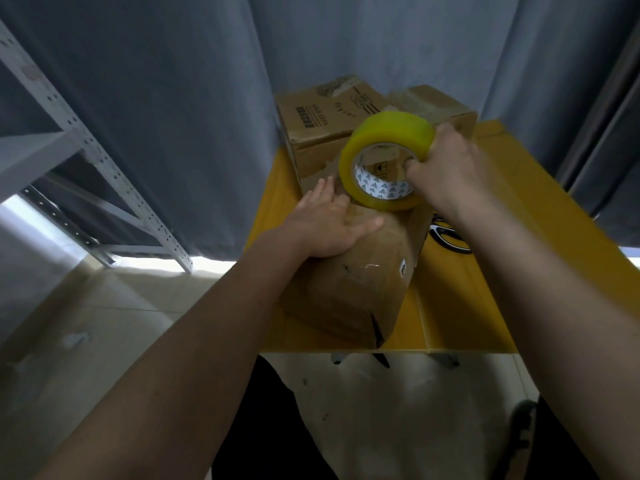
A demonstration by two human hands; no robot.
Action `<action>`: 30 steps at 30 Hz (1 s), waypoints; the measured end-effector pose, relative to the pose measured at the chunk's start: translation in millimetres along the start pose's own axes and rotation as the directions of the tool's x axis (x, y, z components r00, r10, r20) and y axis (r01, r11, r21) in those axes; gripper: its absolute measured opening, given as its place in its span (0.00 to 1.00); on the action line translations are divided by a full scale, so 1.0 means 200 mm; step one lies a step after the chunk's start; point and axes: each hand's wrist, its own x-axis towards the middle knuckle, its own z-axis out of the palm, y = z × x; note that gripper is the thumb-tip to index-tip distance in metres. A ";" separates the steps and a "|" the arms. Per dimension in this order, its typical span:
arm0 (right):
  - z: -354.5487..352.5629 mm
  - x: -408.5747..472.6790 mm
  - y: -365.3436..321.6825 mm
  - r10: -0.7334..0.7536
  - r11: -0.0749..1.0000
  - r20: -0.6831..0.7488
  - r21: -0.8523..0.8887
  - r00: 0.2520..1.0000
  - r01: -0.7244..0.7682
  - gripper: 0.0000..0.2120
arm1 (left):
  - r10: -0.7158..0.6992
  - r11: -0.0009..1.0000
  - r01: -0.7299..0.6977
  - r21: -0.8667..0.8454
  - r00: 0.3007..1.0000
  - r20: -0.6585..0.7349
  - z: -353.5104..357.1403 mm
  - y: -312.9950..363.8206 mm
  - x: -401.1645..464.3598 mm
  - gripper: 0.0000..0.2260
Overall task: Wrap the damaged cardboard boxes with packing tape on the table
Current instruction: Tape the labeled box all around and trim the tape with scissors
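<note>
We are pressing the flat left hand (pixel 323 225) on the crushed cardboard box (pixel 349 271) while the right hand (pixel 446 168) is gripping the yellow tape roll (pixel 386 161) at its twelve o'clock end. The tape is risking wrinkling or sticking to itself if the box is sliding on the yellow table (pixel 485 306).

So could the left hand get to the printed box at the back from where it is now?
Probably yes. The left hand lies flat and empty on the near box, and the printed box stands just beyond its fingertips with nothing between; the tape roll sits to the right.

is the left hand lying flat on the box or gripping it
Flat. The left hand rests palm down on top of the near box, fingers straight and spread, none curled round an edge.
</note>
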 end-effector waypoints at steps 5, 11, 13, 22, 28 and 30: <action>0.08 -0.04 0.05 0.086 0.957 0.083 0.270 0.993 -0.105 0.15 | 0.046 0.998 -0.044 0.041 0.998 -0.050 0.02 -0.01 -0.02 0.39; 0.09 -0.02 0.07 0.103 0.929 0.100 0.346 0.990 -0.132 0.14 | -0.154 0.985 0.160 0.061 0.984 -0.088 0.03 0.08 0.01 0.46; 0.09 -0.02 0.08 0.106 0.925 0.103 0.355 0.989 -0.136 0.13 | -0.280 0.959 0.283 0.024 0.956 -0.085 0.04 0.11 0.02 0.48; 0.13 0.00 0.11 0.114 0.909 0.058 0.396 0.992 -0.128 0.10 | 0.103 0.994 -0.097 0.051 0.986 -0.130 0.04 0.01 -0.01 0.35; 0.13 0.01 0.13 0.121 0.895 0.068 0.423 0.990 -0.138 0.11 | -0.080 0.996 0.085 0.039 0.989 -0.123 0.03 0.13 0.03 0.44; 0.13 0.01 0.13 0.126 0.887 0.072 0.439 0.989 -0.145 0.10 | -0.076 0.997 0.077 0.016 0.995 -0.061 0.04 0.13 0.00 0.53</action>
